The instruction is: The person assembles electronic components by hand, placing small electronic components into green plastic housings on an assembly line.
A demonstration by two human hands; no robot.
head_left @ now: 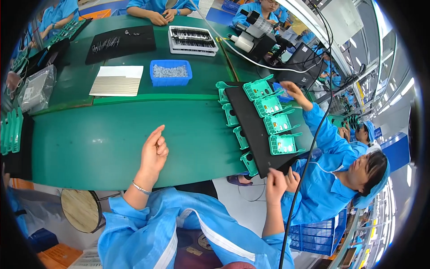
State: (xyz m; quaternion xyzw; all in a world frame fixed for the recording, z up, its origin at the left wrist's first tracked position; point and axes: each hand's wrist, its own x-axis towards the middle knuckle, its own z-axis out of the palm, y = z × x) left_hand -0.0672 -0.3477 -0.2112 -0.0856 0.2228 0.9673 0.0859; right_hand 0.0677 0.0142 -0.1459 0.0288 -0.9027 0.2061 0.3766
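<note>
My left hand (153, 153) is raised over the near edge of the green table. Its index finger points out, the other fingers curl loosely, and nothing is in it. My right hand (276, 184) is closed at the near end of a black board (252, 123), fingertips against its edge. Along both long sides of this board stand several green plastic frames (268, 106) with small prongs. A co-worker on the right has one hand (294, 179) beside mine at the near end and the other hand (293, 92) by the far end. The board's near end juts past the table edge.
Across the table (134, 130) are a blue bin (171, 81) of small clear parts, a striped paper sheet (117, 81), a white tray (191, 50) of dark parts and a black mat (120, 45). More green frames (12, 130) stand far left. A black cable (319, 130) hangs at right.
</note>
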